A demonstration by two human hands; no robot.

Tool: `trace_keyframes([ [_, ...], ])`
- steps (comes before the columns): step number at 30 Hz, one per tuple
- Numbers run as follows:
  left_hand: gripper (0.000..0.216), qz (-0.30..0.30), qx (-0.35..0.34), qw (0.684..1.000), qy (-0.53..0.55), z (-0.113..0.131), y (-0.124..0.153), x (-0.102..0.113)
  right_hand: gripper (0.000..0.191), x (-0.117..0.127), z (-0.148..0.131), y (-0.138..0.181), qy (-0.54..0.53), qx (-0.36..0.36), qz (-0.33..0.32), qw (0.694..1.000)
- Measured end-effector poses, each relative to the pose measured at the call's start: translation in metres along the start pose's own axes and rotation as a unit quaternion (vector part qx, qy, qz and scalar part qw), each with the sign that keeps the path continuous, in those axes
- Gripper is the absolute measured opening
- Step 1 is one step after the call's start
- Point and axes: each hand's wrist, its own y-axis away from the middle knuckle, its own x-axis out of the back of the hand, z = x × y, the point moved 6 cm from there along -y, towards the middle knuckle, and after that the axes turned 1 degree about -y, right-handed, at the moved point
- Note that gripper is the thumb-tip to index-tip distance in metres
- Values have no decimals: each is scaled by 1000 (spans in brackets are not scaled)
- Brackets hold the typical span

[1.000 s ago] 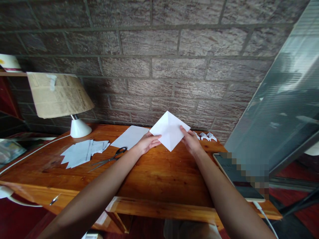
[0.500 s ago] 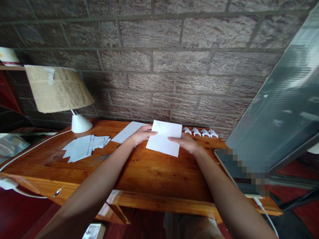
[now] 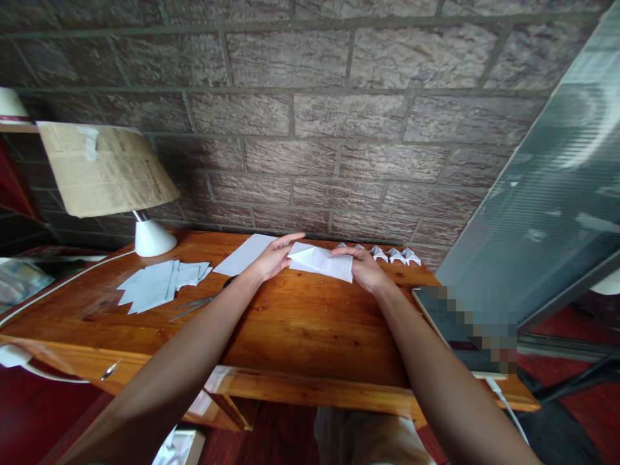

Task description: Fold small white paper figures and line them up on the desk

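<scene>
In the head view, I see a person's bare arms reach out over a wooden surface [image 3: 314,336], with a small white paper [image 3: 320,263] held between the two hands near the back edge. The right hand [image 3: 369,272] has the paper's right end in its grip, one finger laid along the top. The left hand [image 3: 275,259] is at the paper's left edge, its index finger stretched out above it; whether that grip actually pinches the paper, I can't tell. The paper is folded, with a pale, pointed flap showing at its left end. Just behind the right hand and off to its right, I notice a row of small folded paper pieces [image 3: 395,256], the leftmost ones partly hidden. A larger white sheet [image 3: 243,254] lies near the left hand, and the scissors [image 3: 192,304] lie near the left arm, partly covered by it. Farther left is a cluster of cut papers [image 3: 151,287], in front of a lamp [image 3: 109,169]. A tablet [image 3: 450,332] with a white cable [image 3: 506,403] rests beyond the right forearm.
</scene>
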Motion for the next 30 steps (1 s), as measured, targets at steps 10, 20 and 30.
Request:
trace_keyframes([
  [10, 46, 112, 10, 987, 111, -11, -3, -4, 48, -29, -8, 8, 52, 51, -101, 992],
  [20, 64, -58, -63, 996, -33, -5, 7, -31, 44, -33, 4, 9, -19, -45, -17, 999],
  [30, 41, 35, -83, 993, -72, 0, 15, -37, 42, -39, 5, 12, -21, -60, -18, 998],
])
